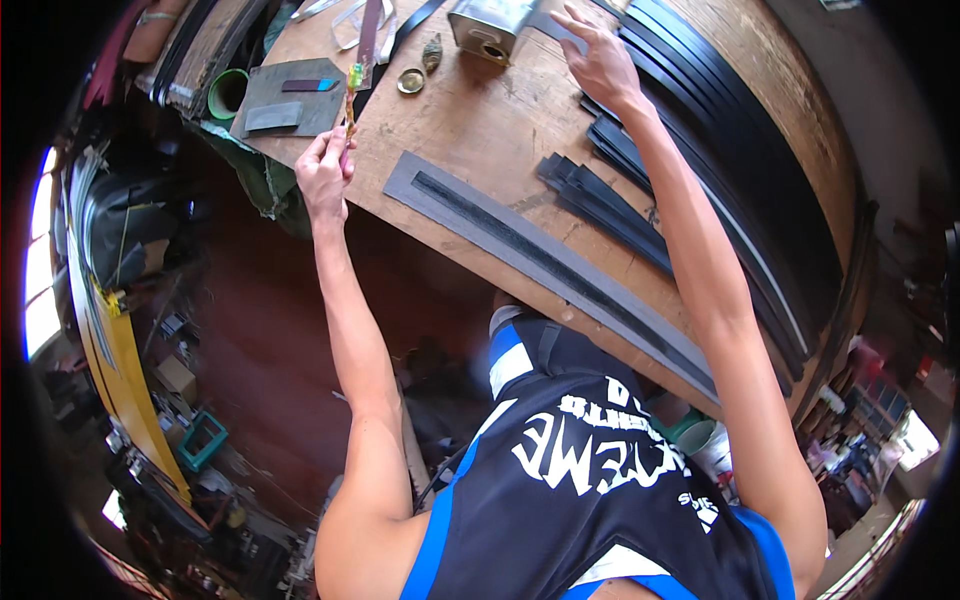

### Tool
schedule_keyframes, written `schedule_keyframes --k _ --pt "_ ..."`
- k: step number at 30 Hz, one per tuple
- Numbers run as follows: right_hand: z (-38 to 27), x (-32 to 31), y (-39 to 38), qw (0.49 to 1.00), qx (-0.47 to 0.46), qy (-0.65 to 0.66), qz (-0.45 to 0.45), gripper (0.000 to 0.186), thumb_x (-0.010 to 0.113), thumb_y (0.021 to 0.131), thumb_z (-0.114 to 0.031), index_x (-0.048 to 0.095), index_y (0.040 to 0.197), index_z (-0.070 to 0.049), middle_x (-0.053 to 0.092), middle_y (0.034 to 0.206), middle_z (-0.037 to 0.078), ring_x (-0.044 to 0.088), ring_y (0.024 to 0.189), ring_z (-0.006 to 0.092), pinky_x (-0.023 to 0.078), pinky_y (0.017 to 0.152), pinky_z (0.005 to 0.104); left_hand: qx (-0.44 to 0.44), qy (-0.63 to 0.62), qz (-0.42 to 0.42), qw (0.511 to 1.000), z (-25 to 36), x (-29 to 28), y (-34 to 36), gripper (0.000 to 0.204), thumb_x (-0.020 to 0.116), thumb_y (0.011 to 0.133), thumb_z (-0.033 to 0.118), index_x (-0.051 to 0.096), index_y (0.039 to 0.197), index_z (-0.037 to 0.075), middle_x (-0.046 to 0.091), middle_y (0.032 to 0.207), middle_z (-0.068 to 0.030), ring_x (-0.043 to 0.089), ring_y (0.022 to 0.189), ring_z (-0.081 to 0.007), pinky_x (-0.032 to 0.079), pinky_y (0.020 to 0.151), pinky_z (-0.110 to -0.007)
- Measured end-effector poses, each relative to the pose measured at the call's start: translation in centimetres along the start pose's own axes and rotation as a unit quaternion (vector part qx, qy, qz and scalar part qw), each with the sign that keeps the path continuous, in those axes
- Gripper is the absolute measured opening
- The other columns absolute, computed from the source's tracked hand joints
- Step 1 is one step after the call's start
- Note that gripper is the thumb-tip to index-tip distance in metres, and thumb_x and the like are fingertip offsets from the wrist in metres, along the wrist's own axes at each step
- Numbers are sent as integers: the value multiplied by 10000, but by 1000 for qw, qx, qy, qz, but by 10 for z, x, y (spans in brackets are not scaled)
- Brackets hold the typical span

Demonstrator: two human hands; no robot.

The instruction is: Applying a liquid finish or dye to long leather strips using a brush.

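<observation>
My left hand (pixel 325 178) is closed round the handle of a toothbrush (pixel 352 95) with greenish bristles, held upright past the table's left edge. Farther right, my right hand (pixel 603 68) is raised with its fingers apart and nothing visible in it. It hovers near a metal can (pixel 488 28) and the far ends of long black strips (pixel 730 150). Whether its fingertips touch anything I cannot tell. A round brass-coloured cap (pixel 410 81) and a dark lumpy object (pixel 432 53) lie by the can. Along the near edge stretches a grey strip (pixel 540 262) with a black band down its middle.
Shorter black strips (pixel 605 208) lie on the wooden table (pixel 470 130). At its left corner a dark sheet (pixel 255 95) bears a grey block (pixel 274 117) and a small blue-ended piece (pixel 308 86). A green tube (pixel 228 92) and a yellow beam (pixel 130 375) are farther left.
</observation>
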State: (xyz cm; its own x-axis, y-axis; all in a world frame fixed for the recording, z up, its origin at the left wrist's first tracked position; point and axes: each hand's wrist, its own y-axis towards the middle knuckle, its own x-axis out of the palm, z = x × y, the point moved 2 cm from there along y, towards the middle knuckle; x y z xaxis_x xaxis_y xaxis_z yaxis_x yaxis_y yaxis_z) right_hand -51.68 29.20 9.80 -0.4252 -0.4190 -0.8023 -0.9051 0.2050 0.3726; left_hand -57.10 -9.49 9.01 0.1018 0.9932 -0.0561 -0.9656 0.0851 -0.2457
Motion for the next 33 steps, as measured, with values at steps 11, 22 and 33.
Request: schedule_keyframes --k 11,22,33 --pt "-1 -128 -402 841 408 303 -187 300 605 918 -345 732 904 -73 725 738 68 700 687 204 538 660 329 -49 112 -228 966 -31 139 -122 227 616 970 222 683 1028 13 601 788 -16 447 533 -37 304 449 -174" --pt "-33 -121 -626 763 242 382 -462 535 531 918 -542 687 1068 -53 703 1021 159 655 989 325 495 833 416 51 307 -456 834 -100 328 -401 190 642 947 185 704 962 6 569 718 38 446 589 -35 350 518 -209" --pt "-11 -200 -716 681 318 533 -388 410 518 937 -366 639 1083 -2 681 955 117 623 903 245 472 798 386 265 412 -510 707 -150 404 -540 146 700 863 206 710 930 76 663 837 -128 644 731 -288 503 659 -369"
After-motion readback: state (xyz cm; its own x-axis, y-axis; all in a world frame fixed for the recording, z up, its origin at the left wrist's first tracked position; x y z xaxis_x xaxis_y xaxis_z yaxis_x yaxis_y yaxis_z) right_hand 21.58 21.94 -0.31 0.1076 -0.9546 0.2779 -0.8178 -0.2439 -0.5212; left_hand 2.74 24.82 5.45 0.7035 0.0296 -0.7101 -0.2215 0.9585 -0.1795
